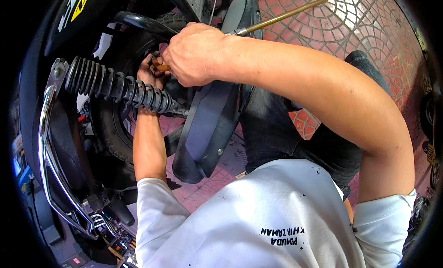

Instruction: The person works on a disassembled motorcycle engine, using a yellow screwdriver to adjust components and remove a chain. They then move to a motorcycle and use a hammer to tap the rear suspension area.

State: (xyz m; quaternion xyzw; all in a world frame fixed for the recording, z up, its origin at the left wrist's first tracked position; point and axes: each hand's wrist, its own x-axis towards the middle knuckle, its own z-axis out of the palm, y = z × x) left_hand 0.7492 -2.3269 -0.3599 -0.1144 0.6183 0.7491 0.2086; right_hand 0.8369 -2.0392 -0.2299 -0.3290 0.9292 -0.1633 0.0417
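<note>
My right hand (196, 53) reaches across to the motorcycle wheel with its fingers curled in. Its palm and whatever it grips are hidden. A brownish hose (295, 12) with a metal fitting (237, 32) runs in behind that wrist. Past the coil-spring shock absorber (115, 86), my left hand (148, 73) is at the wheel's hub side, fingers bent around a small orange-brown piece (160, 67). The fingertips of both hands nearly meet at this piece. A black tyre (108, 129) lies behind and below the left forearm.
A dark mudguard-like panel (207, 125) stands right of the shock absorber. Chrome rail (44, 129) curves along the left. A bent black tube (143, 22) crosses above the hands. Red patterned tiles (300, 37) cover the floor. Small items and tools (122, 249) lie at lower left.
</note>
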